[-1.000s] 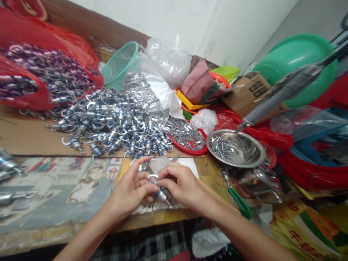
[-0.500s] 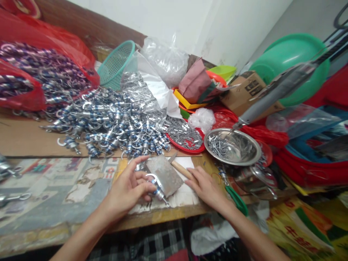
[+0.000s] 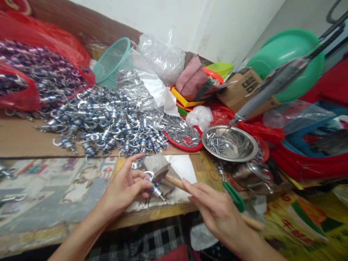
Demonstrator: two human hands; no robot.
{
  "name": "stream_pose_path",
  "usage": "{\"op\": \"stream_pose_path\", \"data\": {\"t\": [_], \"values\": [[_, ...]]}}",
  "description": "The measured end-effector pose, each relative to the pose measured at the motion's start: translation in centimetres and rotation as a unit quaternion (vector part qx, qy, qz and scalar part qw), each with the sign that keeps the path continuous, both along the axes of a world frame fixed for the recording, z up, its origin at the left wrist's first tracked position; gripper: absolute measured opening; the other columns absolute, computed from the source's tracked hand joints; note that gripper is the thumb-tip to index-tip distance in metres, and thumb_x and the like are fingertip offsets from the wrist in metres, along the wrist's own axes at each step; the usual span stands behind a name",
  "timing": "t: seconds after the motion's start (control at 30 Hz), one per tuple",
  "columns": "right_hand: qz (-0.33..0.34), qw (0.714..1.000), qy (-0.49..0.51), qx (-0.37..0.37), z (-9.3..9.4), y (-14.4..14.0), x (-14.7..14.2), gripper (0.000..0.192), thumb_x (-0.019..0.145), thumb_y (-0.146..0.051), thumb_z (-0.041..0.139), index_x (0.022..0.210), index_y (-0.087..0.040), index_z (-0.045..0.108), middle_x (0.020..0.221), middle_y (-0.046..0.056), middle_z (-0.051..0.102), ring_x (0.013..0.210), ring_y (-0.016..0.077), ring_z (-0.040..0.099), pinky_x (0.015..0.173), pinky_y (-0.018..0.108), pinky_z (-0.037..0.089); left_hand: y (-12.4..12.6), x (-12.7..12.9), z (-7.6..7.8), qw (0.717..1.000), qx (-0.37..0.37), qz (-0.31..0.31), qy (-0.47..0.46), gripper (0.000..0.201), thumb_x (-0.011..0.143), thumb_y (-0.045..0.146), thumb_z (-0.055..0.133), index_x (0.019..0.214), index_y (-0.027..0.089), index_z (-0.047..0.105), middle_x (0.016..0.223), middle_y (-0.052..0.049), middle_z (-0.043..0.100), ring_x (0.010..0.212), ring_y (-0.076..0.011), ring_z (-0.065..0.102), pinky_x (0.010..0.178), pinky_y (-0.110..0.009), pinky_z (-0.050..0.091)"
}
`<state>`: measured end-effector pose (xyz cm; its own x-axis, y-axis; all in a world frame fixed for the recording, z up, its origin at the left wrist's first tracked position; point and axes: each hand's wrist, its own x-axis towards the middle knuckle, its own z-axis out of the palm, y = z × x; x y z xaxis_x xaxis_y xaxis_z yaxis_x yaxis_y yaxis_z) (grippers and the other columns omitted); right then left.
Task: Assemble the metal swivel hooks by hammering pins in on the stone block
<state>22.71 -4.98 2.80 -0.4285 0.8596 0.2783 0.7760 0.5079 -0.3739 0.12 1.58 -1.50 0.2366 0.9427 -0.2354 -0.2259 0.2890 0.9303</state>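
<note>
My left hand (image 3: 123,186) pinches a silver hook bolt (image 3: 157,191) with a blue ring between thumb and fingers. The bolt lies slanted at the near edge of a flat grey metal block (image 3: 155,162) on the bench. My right hand (image 3: 217,206) is closed around the wooden handle of a hammer (image 3: 175,181). The hammer's dark head hangs over the bolt and covers part of it; whether they touch, I cannot tell. Behind my left fingers sits another silver piece, mostly hidden.
A large heap of hook bolts (image 3: 108,123) lies beyond my left hand. A red tray of small metal parts (image 3: 187,146) and a steel bowl of pins (image 3: 231,156) stand behind the block. A grey tool (image 3: 261,90) hangs over the bowl. Green-handled pliers (image 3: 235,197) lie at right.
My right hand has lifted the hammer from the block and brought its head left over the bolt. My left hand keeps the bolt in nearly the same place.
</note>
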Motion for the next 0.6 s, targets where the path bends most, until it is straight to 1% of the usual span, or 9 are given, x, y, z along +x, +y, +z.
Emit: {"op": "stream_pose_path", "data": {"t": [0.1,0.13,0.2,0.27,0.33,0.4,0.47,0.53,0.6], "values": [[-0.011,1.0,0.004,0.028,-0.4,-0.2,-0.3,0.056,0.083,-0.003,0.039,0.133,-0.03,0.041,0.104,0.006,0.064,0.088,0.0184,0.062,0.074,0.03,0.052,0.1,0.0,0.1,1.0,-0.003,-0.001,0.004,0.074,0.059,0.016,0.07,0.123,0.022,0.031,0.061,0.007,0.061,0.048,-0.0125,0.059,0.045,-0.024,0.052],[-0.009,1.0,0.005,0.026,-0.5,-0.1,-0.4,0.056,0.083,-0.004,0.039,0.132,-0.03,0.042,0.103,0.006,0.064,0.088,0.0181,0.062,0.074,0.029,0.052,0.1,0.0,0.1,1.0,-0.003,0.0,0.004,0.075,0.059,0.016,0.07,0.123,0.022,0.031,0.061,0.007,0.061,0.048,-0.0125,0.059,0.045,-0.024,0.052],[-0.014,1.0,0.018,-0.006,-0.7,0.6,-0.4,0.051,0.084,-0.007,0.04,0.13,-0.029,0.046,0.099,0.006,0.065,0.084,0.017,0.063,0.073,0.028,0.052,0.2,0.0,0.1,1.0,-0.008,0.0,0.003,0.075,0.058,0.016,0.071,0.123,0.022,0.033,0.061,0.007,0.061,0.049,-0.0127,0.059,0.045,-0.023,0.051],[-0.053,0.996,0.065,-0.031,-1.5,1.8,0.1,0.043,0.085,-0.014,0.045,0.126,-0.027,0.051,0.098,0.005,0.066,0.084,0.0168,0.064,0.074,0.028,0.052,0.2,-0.1,0.2,1.0,-0.019,-0.004,0.008,0.071,0.058,0.017,0.072,0.12,0.021,0.039,0.062,0.006,0.063,0.051,-0.0139,0.06,0.046,-0.025,0.051],[-0.108,0.987,0.111,-0.048,-2.6,3.6,0.9,0.039,0.083,-0.021,0.051,0.121,-0.023,0.055,0.101,0.006,0.066,0.089,0.0187,0.063,0.078,0.032,0.051,0.1,-0.2,0.4,0.999,-0.018,-0.007,0.035,0.056,0.058,0.02,0.073,0.111,0.02,0.052,0.063,0.003,0.065,0.055,-0.0161,0.062,0.051,-0.028,0.052],[-0.139,0.98,0.112,-0.084,-3.7,5.5,1.8,0.037,0.08,-0.024,0.054,0.117,-0.02,0.059,0.102,0.008,0.067,0.089,0.0211,0.063,0.078,0.036,0.051,0.0,-0.3,0.7,0.995,0.008,0.007,0.097,0.031,0.058,0.022,0.072,0.088,0.018,0.066,0.062,0.0,0.068,0.059,-0.0184,0.063,0.057,-0.031,0.052],[-0.136,0.98,0.075,-0.123,-4.4,7.4,2.3,0.031,0.081,-0.027,0.053,0.11,-0.019,0.064,0.098,0.009,0.069,0.084,0.0212,0.064,0.074,0.036,0.051,-0.2,-0.4,1.0,0.984,0.049,0.041,0.163,0.009,0.058,0.023,0.072,0.067,0.019,0.071,0.063,-0.003,0.07,0.061,-0.0206,0.064,0.062,-0.033,0.051],[-0.142,0.984,0.014,-0.103,-4.4,9.5,2.4,0.027,0.085,-0.028,0.049,0.103,-0.019,0.067,0.094,0.008,0.069,0.082,0.0187,0.064,0.075,0.032,0.05,-0.2,-0.3,1.1,0.972,0.103,0.075,0.199,0.001,0.057,0.023,0.072,0.057,0.022,0.072,0.068,-0.005,0.071,0.067,-0.0226,0.064,0.067,-0.035,0.05],[-0.175,0.982,-0.045,-0.051,-4.0,12.0,2.1,0.028,0.089,-0.024,0.043,0.103,-0.018,0.067,0.097,0.008,0.068,0.088,0.0171,0.062,0.08,0.029,0.047,-0.1,-0.2,1.0,0.96,0.166,0.086,0.21,0.003,0.058,0.023,0.073,0.055,0.024,0.072,0.075,-0.005,0.069,0.073,-0.0234,0.063,0.068,-0.034,0.049]]}}
